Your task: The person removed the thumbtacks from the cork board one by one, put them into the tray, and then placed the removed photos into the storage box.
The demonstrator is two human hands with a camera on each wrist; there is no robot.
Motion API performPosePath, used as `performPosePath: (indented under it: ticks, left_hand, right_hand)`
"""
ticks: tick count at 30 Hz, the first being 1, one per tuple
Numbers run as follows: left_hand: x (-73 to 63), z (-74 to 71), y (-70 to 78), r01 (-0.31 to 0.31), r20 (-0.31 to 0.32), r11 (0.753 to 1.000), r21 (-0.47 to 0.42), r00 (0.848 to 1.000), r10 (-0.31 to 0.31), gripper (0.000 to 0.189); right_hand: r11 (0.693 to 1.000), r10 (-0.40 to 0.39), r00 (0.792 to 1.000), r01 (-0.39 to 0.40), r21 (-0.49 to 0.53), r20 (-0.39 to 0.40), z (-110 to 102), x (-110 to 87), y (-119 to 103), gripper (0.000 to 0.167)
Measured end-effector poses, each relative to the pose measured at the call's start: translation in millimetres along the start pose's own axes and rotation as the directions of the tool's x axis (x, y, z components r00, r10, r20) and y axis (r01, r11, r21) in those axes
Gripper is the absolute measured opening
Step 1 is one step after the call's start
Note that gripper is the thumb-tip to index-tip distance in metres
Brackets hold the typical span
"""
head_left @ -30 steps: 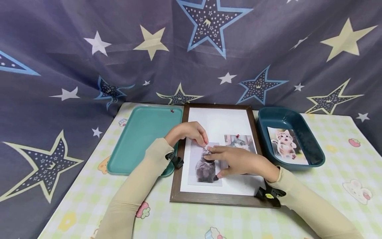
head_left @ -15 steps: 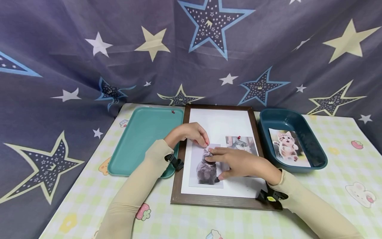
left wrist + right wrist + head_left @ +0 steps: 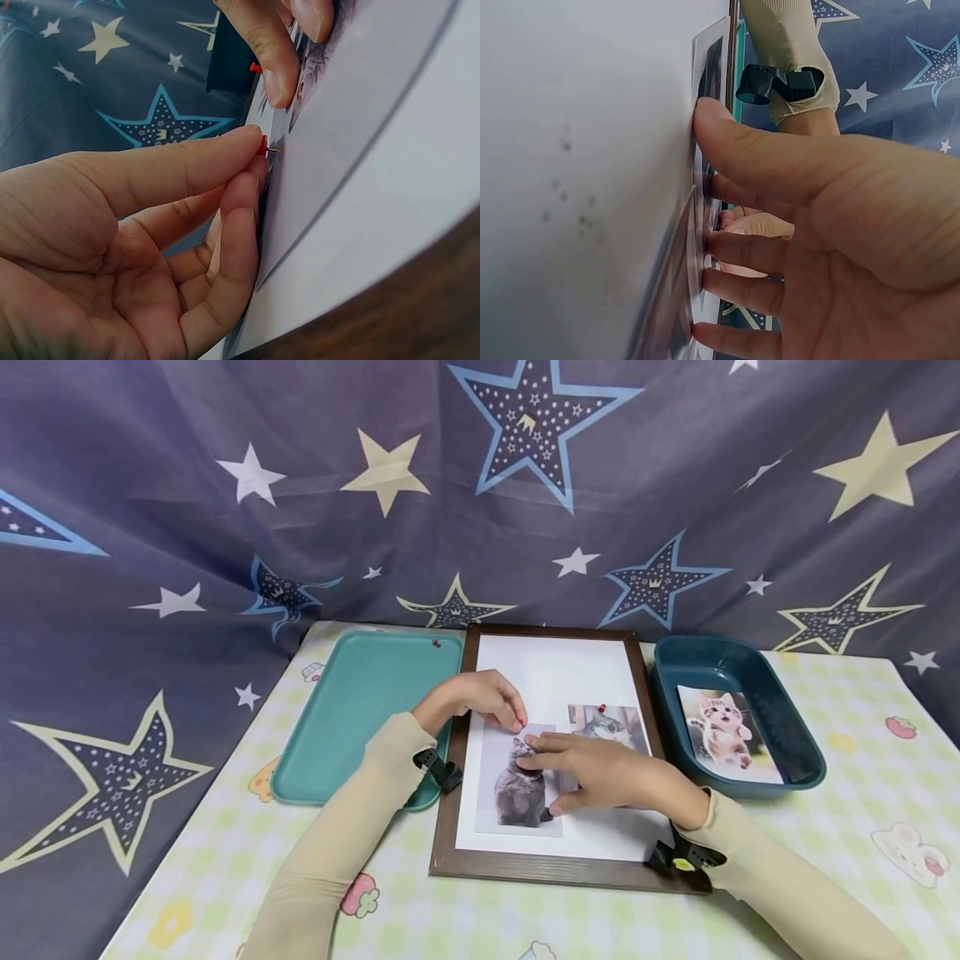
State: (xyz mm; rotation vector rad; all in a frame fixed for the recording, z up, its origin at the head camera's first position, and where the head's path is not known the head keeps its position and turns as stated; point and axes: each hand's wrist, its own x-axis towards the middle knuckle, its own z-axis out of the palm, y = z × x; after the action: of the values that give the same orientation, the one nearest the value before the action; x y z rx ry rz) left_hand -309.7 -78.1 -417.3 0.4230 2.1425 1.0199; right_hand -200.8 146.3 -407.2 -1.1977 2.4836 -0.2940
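My left hand (image 3: 486, 695) pinches a red push pin (image 3: 264, 145) between thumb and fingertip. In the left wrist view its metal point faces the top of the grey cat photo (image 3: 519, 793). That photo lies on the left half of a white board with a dark wooden frame (image 3: 570, 868). With fingers spread, my right hand (image 3: 600, 770) presses the photo, its fingertips over the cat's head and right edge. Partly under the right hand is a second cat photo (image 3: 630, 718), with a red push pin (image 3: 602, 708) at its top edge.
Left of the frame sits a green tray (image 3: 337, 718) with a small red pin (image 3: 437, 644) near its far right corner. On the right stands a dark teal bin (image 3: 780, 718) holding a kitten photo (image 3: 723, 735). A starred curtain (image 3: 480, 527) hangs behind the table.
The whole head view has shifted slightly downward and right. Both hands keep nearly the same place over the photo, the push pin still pinched in the left.
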Motion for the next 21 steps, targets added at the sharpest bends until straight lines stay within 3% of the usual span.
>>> performPosePath:
  ticks: [14,21]
  left_hand:
    - [0.4,-5.2,-0.8,0.007,0.035,0.998,-0.064,0.999,-0.004,0.011]
    - [-3.5,-11.3,-1.0,0.008,0.005,0.998,-0.064,1.0,-0.008,0.023]
  right_hand:
    - [1.0,-0.016,1.0,0.016,-0.006,-0.009,0,-0.1,1,0.069]
    - [1.0,-0.009,1.0,0.009,0.008,-0.005,1,-0.3,1,0.069]
